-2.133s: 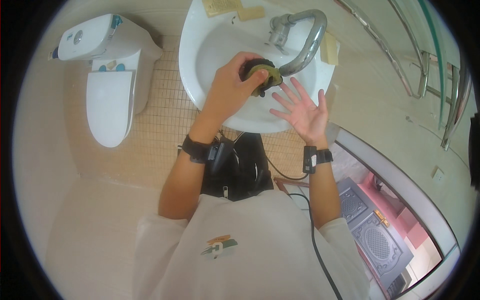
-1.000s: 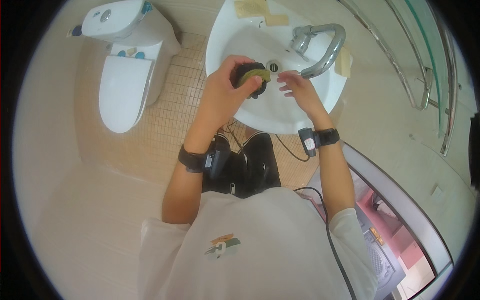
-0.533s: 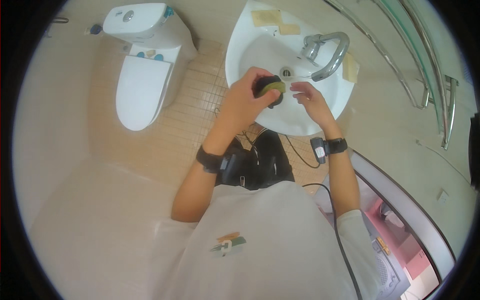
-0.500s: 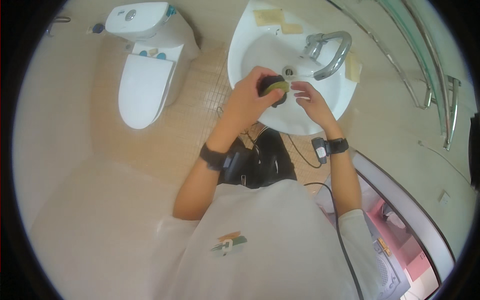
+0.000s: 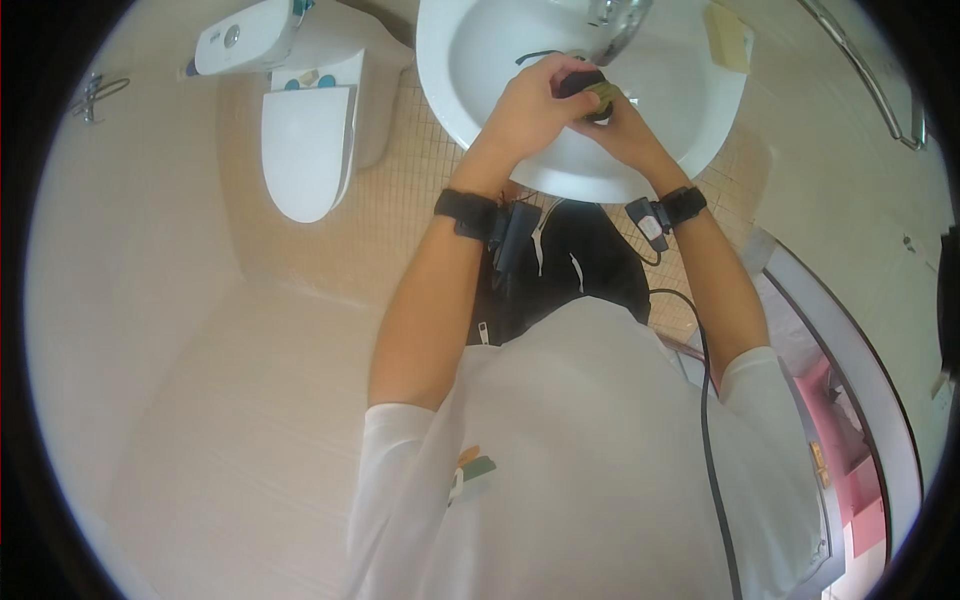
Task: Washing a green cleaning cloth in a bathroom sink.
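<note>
Hands meet over the white sink [image 5: 690,130], both closed around one small dark object with a yellow-green patch [image 5: 597,93], which sits between them just under the tap [image 5: 618,20]. The left hand [image 5: 530,100] wraps over it from the near side, fingers curled on top, while the right hand [image 5: 622,128] cups it from below and beside, so the object is pinched between the two palms; held this way above the basin, any drip would fall into the bowl, I judge. A dark curved line lies on the porcelain just beyond the left hand. Each wrist carries a black band [image 5: 466,212] with a small device and a cable trailing toward the body. Beyond the right hand a pale yellow bar [image 5: 728,35] rests on the sink rim. Well off to the left of the left hand stands a white toilet [image 5: 300,140], lid shut, on the small-tiled floor [image 5: 400,200]. Nothing stands between the hands and the tap.
</note>
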Demonstrator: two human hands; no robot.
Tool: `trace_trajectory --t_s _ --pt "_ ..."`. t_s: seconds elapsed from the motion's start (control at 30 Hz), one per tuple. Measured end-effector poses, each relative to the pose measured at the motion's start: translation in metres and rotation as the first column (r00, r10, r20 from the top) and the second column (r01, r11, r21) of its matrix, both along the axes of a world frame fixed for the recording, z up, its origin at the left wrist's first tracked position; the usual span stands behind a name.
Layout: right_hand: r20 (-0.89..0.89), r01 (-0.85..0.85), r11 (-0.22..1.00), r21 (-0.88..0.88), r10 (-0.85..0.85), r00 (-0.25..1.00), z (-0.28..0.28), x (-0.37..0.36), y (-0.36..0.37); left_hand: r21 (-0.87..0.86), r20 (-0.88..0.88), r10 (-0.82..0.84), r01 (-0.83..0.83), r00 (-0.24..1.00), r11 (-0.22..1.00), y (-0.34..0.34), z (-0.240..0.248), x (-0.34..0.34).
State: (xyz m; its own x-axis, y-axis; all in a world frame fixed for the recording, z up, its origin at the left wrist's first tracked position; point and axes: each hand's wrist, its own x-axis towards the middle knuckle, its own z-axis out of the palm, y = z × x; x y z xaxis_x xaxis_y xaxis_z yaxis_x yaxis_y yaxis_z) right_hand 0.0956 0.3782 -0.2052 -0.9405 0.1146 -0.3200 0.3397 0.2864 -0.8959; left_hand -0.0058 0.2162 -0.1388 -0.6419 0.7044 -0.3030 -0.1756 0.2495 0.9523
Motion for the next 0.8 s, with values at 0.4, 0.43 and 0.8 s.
trace_trajectory --t_s 0.4,0.43,0.8 --pt "0.083 0.038 0.98 -0.197 -0.022 0.996 -0.007 0.002 0.007 -0.101 -0.199 0.272 -0.296 0.941 0.95 -0.011 -0.015 0.017" --pt "0.064 0.012 0.983 -0.181 0.0 0.998 -0.006 0.002 0.008 -0.044 -0.087 0.324 -0.328 0.942 0.944 -0.008 -0.012 0.014" --pt "0.083 0.064 0.986 -0.156 -0.051 0.995 0.012 0.003 0.001 -0.366 -0.459 0.173 -0.363 0.871 0.857 0.014 0.021 0.008"
